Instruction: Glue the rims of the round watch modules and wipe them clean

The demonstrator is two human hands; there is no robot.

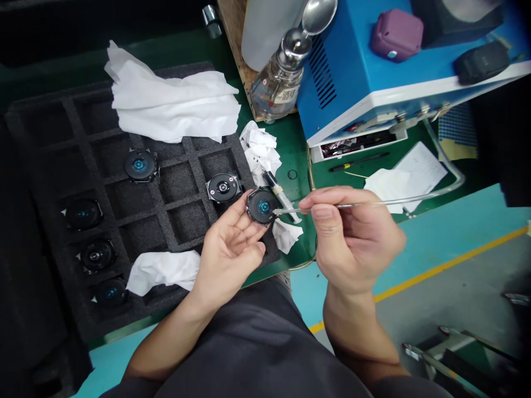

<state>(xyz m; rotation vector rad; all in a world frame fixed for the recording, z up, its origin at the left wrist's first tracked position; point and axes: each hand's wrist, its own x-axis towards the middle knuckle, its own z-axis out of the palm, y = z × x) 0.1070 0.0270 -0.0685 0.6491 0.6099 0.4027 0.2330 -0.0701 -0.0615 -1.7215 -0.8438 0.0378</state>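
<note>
- When read as a clock face, centred on a round black watch case [261,206], marked with small blue rings and raised over the edge of a dark foam tray [180,182].
- At 7 o'clock, just beside it: left hand [234,243], palm up, fingers gripping the case by its edge, thumb lying slightly apart.
- Between 3 and 4 o'clock: right hand [357,243], thumb and fingers pinching a slim tool [289,210], narrow tip pointed towards 9 o'clock, right at the rim of the watch case; contact too fine to tell.
- Beyond the right hand, at 2 to 3 o'clock: clear tube [444,153], bending down from near the front of a blue box [354,52].
- Just beside, towards 10 o'clock: silver-edged case [224,188] on the tray.
- Farther out, from 10 round to 8 o'clock: four more dark cases [141,166] in tray compartments.
- Across the tray, at 10 to 11 o'clock: large white cloth [174,105]; at 8 o'clock: smaller cloth [164,271].
- Near, at 2 o'clock: syringe [280,193] on the green surface [296,149].
- At 12 o'clock: crumpled white tissue [261,146], then, farther off, a glass bottle [276,88].
</note>
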